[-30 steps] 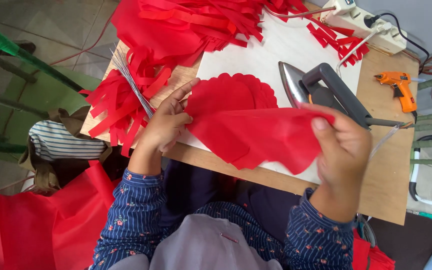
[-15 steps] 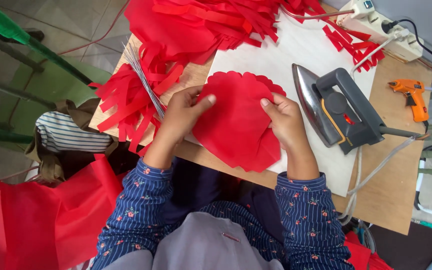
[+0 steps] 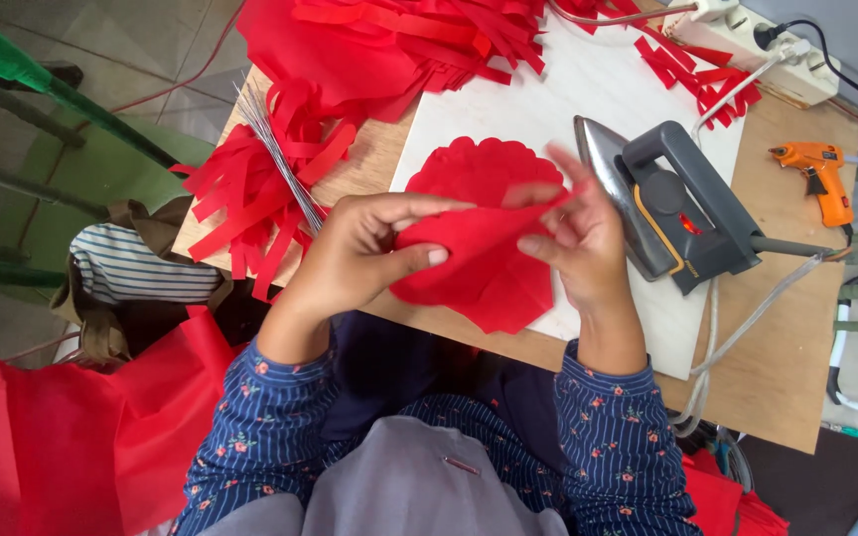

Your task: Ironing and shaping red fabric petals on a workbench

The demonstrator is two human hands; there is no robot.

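A round red fabric piece with a scalloped edge (image 3: 494, 268) is folded between both hands above a white board (image 3: 588, 109). My left hand (image 3: 364, 253) pinches its left side between thumb and fingers. My right hand (image 3: 573, 238) grips its right side, fingers spread along the fold. A second scalloped red circle (image 3: 479, 164) lies flat on the board just behind the hands.
A grey clothes iron (image 3: 667, 203) rests on the board at right, its cord trailing down. An orange glue gun (image 3: 816, 169) and a power strip (image 3: 767, 35) sit on the wooden table (image 3: 796, 337). Red fabric strips (image 3: 389, 50), thin wires (image 3: 275, 149), red cloth (image 3: 62, 437) lower left.
The hands went from holding a crumpled red piece, to pressing it flat on the circle, to lifting it folded between them. The view has shifted slightly.
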